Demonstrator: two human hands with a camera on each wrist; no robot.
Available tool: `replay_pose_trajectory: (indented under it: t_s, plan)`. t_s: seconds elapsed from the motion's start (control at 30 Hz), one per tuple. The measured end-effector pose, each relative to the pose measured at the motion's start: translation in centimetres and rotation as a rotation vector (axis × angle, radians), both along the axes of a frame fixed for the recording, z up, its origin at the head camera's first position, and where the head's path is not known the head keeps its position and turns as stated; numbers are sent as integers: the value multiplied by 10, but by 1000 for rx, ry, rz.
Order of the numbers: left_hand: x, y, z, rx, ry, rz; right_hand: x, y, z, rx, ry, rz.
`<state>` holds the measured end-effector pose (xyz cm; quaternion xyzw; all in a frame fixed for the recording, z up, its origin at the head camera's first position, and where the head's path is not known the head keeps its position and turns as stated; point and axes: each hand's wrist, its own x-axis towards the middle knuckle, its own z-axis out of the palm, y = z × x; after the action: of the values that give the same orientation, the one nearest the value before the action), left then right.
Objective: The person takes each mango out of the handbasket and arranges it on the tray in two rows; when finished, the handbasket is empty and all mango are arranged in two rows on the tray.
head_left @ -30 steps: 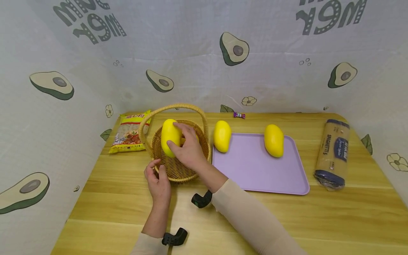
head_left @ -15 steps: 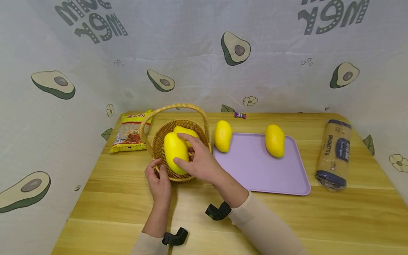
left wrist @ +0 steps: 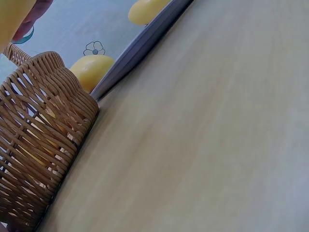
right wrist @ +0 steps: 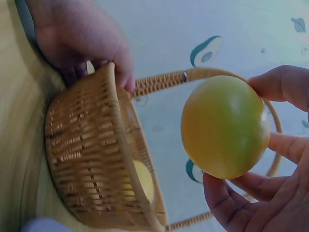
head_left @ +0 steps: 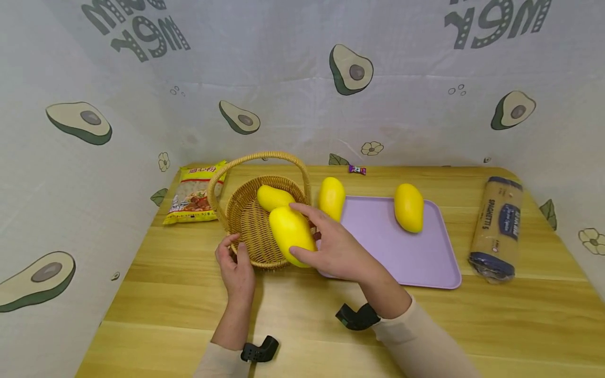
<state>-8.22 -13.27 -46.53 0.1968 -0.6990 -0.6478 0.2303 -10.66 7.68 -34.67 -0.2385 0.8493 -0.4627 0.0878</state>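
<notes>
My right hand holds a yellow mango between thumb and fingers, over the right front rim of a wicker basket. The right wrist view shows that mango end-on, raised outside the basket's mouth. On the basket's near left rim, my left hand grips the edge; in the right wrist view its thumb hooks over the rim. Another mango lies inside the basket. A third mango lies at the left edge of a lilac tray, and one more mango at its back.
A yellow food packet lies behind the basket at left, partly behind its tall handle. A spaghetti pack is on the right of the wooden table. A small purple candy sits at the back edge.
My right hand has carried the mango out from above the basket's middle, rightward and towards me, uncovering the mango inside. The left hand has stayed at the rim.
</notes>
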Motion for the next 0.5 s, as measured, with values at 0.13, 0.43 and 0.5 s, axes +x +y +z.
replay_pose_trajectory:
  t_s: [0.13, 0.43, 0.5]
  plan:
    - [0, 0, -1, -4, 13, -5, 2, 16, 1, -12, -4, -30]
    - [-1, 1, -2, -2, 16, -1, -1, 47, -12, 12, -119, -136]
    - [-1, 1, -2, -5, 14, 2, -5, 51, -15, 34, -131, -149]
